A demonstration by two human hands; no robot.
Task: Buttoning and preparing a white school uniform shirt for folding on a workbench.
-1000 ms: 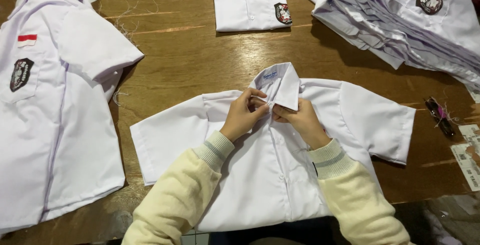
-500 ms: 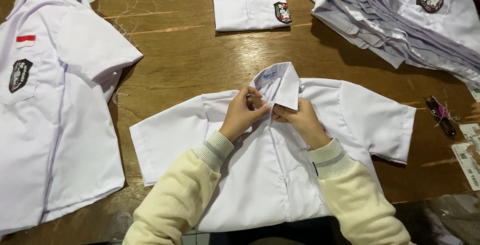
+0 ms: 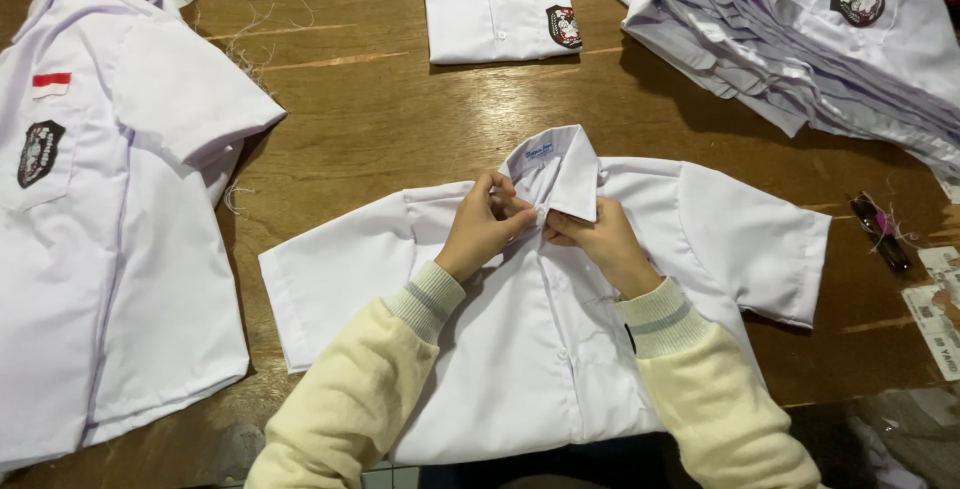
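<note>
The shirt (image 3: 540,319) lies front-up at centre frame on the bench (image 3: 380,119); the left hand (image 3: 487,226) and right hand (image 3: 598,241) both pinch the placket just below the collar (image 3: 556,167), so the step in hand appears to be fastening the top button, which calls for fine fingertip alignment. A sewn label shows inside the collar; a dark crest (image 3: 40,152) and red-white flag patch (image 3: 51,84) mark the left-frame shirt, and paper tags (image 3: 935,309) lie at right edge.
</note>
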